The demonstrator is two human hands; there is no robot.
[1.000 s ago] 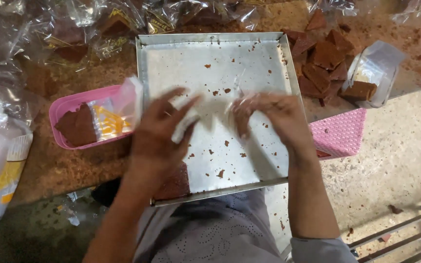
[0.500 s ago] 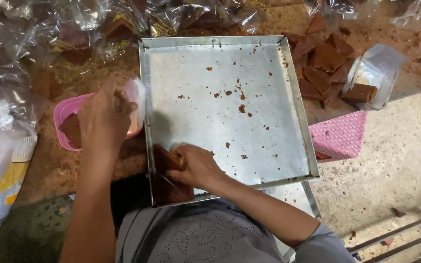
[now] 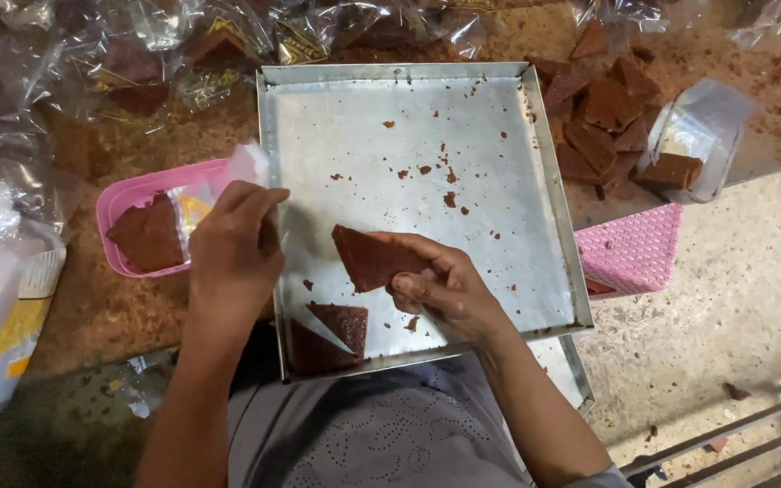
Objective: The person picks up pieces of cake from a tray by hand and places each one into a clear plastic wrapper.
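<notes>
A square metal tray (image 3: 499, 199) rests on my lap, dotted with brown crumbs. My right hand (image 3: 449, 289) holds a flat brown triangular slab (image 3: 368, 258) just above the tray's near part. Two more brown slabs (image 3: 327, 334) lie in the tray's near left corner. My left hand (image 3: 232, 248) pinches a small clear plastic bag (image 3: 246, 167) over the tray's left rim, beside a pink plastic basket (image 3: 128, 194) that holds a brown slab and more bags.
A heap of brown slabs (image 3: 603, 113) lies to the right of the tray, next to a clear bag (image 3: 693, 136) with a slab inside. A pink mesh basket (image 3: 630, 253) sits below them. Crumpled plastic bags (image 3: 164, 45) cover the far left.
My right hand has lifted a brown slab from the tray's near left corner. My left hand has drawn a clear bag out of the pink basket toward the tray.
</notes>
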